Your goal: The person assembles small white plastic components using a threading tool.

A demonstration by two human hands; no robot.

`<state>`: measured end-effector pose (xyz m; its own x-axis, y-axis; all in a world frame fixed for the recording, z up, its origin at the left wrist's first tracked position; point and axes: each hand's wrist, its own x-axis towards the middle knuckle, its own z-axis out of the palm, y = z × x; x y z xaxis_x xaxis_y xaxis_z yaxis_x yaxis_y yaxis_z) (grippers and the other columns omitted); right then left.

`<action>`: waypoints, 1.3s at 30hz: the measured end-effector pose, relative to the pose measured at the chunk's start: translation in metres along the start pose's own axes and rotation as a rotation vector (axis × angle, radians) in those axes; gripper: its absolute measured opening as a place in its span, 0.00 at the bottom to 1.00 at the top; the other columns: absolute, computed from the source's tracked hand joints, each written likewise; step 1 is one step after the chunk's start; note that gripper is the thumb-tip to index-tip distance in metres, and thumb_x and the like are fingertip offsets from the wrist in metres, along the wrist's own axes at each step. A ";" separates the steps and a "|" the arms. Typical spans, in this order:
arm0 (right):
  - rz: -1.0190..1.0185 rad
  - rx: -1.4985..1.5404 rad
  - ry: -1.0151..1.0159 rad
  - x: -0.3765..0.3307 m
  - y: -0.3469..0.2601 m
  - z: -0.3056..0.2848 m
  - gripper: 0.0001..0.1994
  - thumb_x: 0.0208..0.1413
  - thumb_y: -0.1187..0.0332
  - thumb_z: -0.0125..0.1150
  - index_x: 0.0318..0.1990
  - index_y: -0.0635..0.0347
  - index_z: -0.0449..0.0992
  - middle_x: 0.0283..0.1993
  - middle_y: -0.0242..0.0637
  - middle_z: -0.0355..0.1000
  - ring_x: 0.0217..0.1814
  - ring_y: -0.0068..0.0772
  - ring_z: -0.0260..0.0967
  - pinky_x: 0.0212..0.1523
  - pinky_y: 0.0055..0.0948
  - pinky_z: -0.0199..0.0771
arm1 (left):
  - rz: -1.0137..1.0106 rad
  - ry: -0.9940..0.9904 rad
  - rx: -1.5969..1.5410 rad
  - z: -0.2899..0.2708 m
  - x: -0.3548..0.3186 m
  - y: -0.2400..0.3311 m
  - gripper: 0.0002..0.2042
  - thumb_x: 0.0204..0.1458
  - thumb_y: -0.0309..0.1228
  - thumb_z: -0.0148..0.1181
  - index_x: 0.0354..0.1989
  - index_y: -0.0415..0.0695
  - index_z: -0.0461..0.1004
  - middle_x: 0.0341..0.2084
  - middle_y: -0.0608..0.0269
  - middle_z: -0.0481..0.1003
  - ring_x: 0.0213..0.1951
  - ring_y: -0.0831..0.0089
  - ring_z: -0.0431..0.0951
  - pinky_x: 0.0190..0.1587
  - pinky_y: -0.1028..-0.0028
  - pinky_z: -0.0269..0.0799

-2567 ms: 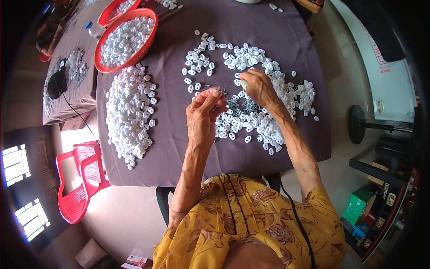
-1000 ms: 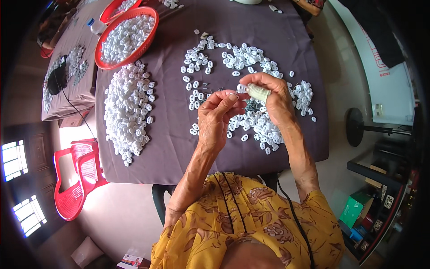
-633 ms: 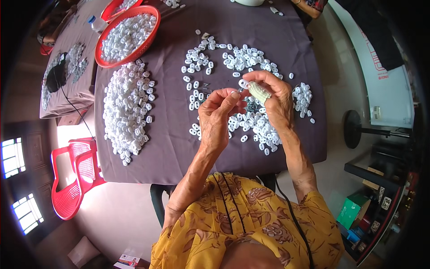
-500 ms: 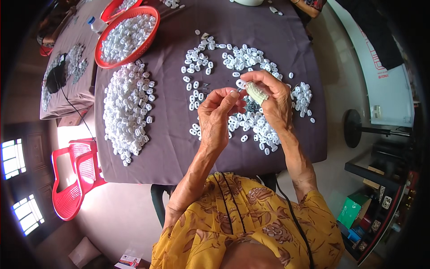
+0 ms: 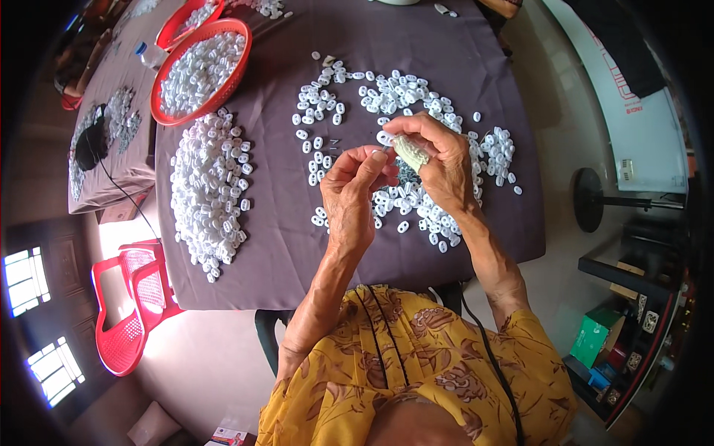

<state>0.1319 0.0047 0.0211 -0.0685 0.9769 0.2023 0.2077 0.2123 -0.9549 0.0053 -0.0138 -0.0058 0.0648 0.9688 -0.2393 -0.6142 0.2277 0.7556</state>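
Both hands meet above the purple surface (image 5: 461,44): left hand (image 5: 355,186) and right hand (image 5: 439,160) pinch one small white piece (image 5: 384,139); green box (image 5: 593,336) sits far right.

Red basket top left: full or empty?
Full. The red basket sits upright on the purple table, heaped with small white pieces nearly to its rim.

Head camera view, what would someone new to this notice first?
Probably the two hands raised together over the dark purple tablecloth: the left hand and right hand pinch a small white plastic piece between them, one right finger wrapped in pale cloth. Loose white pieces lie scattered beneath, a heaped pile sits to the left, and a round red plastic basket holds more at upper left.
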 end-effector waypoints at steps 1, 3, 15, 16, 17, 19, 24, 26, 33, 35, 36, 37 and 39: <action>-0.033 -0.006 0.019 0.000 0.002 0.001 0.10 0.46 0.82 0.53 0.37 0.63 0.74 0.34 0.33 0.72 0.36 0.24 0.69 0.38 0.22 0.69 | -0.003 -0.003 0.002 0.000 0.000 0.000 0.07 0.50 0.28 0.56 0.31 0.37 0.72 0.24 0.61 0.74 0.27 0.77 0.73 0.32 0.76 0.71; -0.064 -0.013 0.041 0.000 0.005 0.001 0.09 0.46 0.81 0.55 0.36 0.62 0.74 0.32 0.33 0.72 0.33 0.24 0.69 0.34 0.23 0.70 | 0.003 0.000 -0.004 0.000 0.001 -0.002 0.07 0.50 0.28 0.56 0.31 0.37 0.72 0.24 0.61 0.74 0.26 0.77 0.73 0.32 0.76 0.71; -0.063 -0.027 0.054 -0.002 0.009 0.002 0.09 0.46 0.81 0.55 0.36 0.62 0.74 0.32 0.33 0.73 0.33 0.25 0.70 0.34 0.23 0.70 | 0.005 0.008 -0.024 0.000 0.001 -0.003 0.06 0.50 0.28 0.56 0.30 0.37 0.72 0.23 0.62 0.73 0.26 0.77 0.73 0.32 0.76 0.71; -0.068 -0.025 0.055 -0.002 0.010 0.002 0.09 0.46 0.81 0.56 0.36 0.62 0.74 0.32 0.33 0.73 0.33 0.25 0.70 0.34 0.23 0.70 | 0.003 0.006 -0.023 0.001 0.001 -0.003 0.06 0.50 0.28 0.56 0.30 0.37 0.72 0.23 0.62 0.73 0.26 0.77 0.73 0.32 0.76 0.71; -0.073 -0.023 0.057 -0.002 0.011 0.002 0.09 0.46 0.81 0.56 0.36 0.62 0.74 0.32 0.33 0.73 0.33 0.25 0.71 0.34 0.24 0.71 | -0.002 0.017 -0.023 0.001 0.001 -0.003 0.06 0.50 0.28 0.56 0.30 0.37 0.72 0.23 0.63 0.73 0.26 0.78 0.73 0.32 0.77 0.71; -0.081 -0.030 0.055 -0.002 0.011 0.003 0.09 0.46 0.81 0.56 0.36 0.62 0.74 0.32 0.34 0.73 0.33 0.26 0.71 0.33 0.24 0.71 | -0.010 0.026 -0.022 0.002 0.001 -0.003 0.06 0.50 0.28 0.56 0.31 0.37 0.72 0.23 0.63 0.74 0.26 0.78 0.73 0.32 0.77 0.71; -0.040 -0.054 -0.002 -0.002 0.008 0.001 0.10 0.46 0.81 0.53 0.37 0.62 0.74 0.34 0.32 0.72 0.37 0.24 0.70 0.39 0.24 0.70 | -0.005 0.062 0.010 0.003 0.002 -0.003 0.07 0.49 0.28 0.58 0.32 0.37 0.74 0.22 0.64 0.74 0.25 0.79 0.73 0.31 0.78 0.71; -0.107 -0.104 0.006 -0.002 0.011 0.001 0.10 0.45 0.81 0.53 0.36 0.63 0.74 0.34 0.33 0.72 0.37 0.26 0.70 0.38 0.24 0.70 | -0.007 0.050 0.014 0.000 0.004 -0.005 0.07 0.49 0.28 0.59 0.32 0.36 0.74 0.22 0.63 0.74 0.25 0.78 0.73 0.31 0.78 0.71; -0.164 -0.192 -0.038 -0.001 0.013 -0.001 0.10 0.44 0.82 0.53 0.35 0.64 0.74 0.33 0.35 0.72 0.36 0.28 0.71 0.38 0.24 0.70 | 0.028 0.045 0.042 -0.006 0.007 -0.009 0.08 0.46 0.26 0.61 0.33 0.34 0.75 0.22 0.61 0.75 0.24 0.77 0.74 0.29 0.77 0.71; -0.192 -0.193 -0.042 0.000 0.015 -0.002 0.09 0.44 0.82 0.53 0.35 0.64 0.74 0.33 0.36 0.72 0.36 0.29 0.71 0.37 0.25 0.70 | 0.021 0.051 0.042 -0.006 0.007 -0.009 0.08 0.46 0.26 0.61 0.33 0.34 0.75 0.22 0.61 0.75 0.24 0.77 0.74 0.30 0.77 0.71; -0.193 -0.193 -0.042 0.000 0.016 -0.002 0.09 0.44 0.82 0.53 0.35 0.64 0.74 0.33 0.36 0.72 0.36 0.29 0.71 0.37 0.25 0.70 | 0.014 0.056 0.043 -0.005 0.007 -0.010 0.08 0.47 0.26 0.61 0.33 0.34 0.75 0.22 0.61 0.75 0.24 0.77 0.74 0.30 0.77 0.72; -0.194 -0.188 -0.044 0.000 0.017 -0.002 0.09 0.44 0.82 0.54 0.35 0.64 0.74 0.33 0.36 0.72 0.36 0.29 0.71 0.38 0.25 0.70 | 0.015 0.057 0.043 -0.005 0.007 -0.010 0.08 0.47 0.26 0.61 0.33 0.34 0.75 0.22 0.61 0.75 0.24 0.77 0.74 0.30 0.77 0.72; -0.195 -0.183 -0.045 0.001 0.018 -0.003 0.09 0.44 0.82 0.54 0.34 0.64 0.74 0.33 0.36 0.72 0.36 0.29 0.71 0.38 0.25 0.70 | -0.002 0.046 0.041 -0.005 0.008 -0.009 0.09 0.47 0.27 0.60 0.34 0.34 0.74 0.23 0.60 0.75 0.24 0.77 0.74 0.30 0.76 0.72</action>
<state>0.1385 0.0092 0.0045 -0.1667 0.9159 0.3651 0.3587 0.4012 -0.8428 0.0077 -0.0090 -0.0174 0.0291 0.9629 -0.2684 -0.5814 0.2347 0.7790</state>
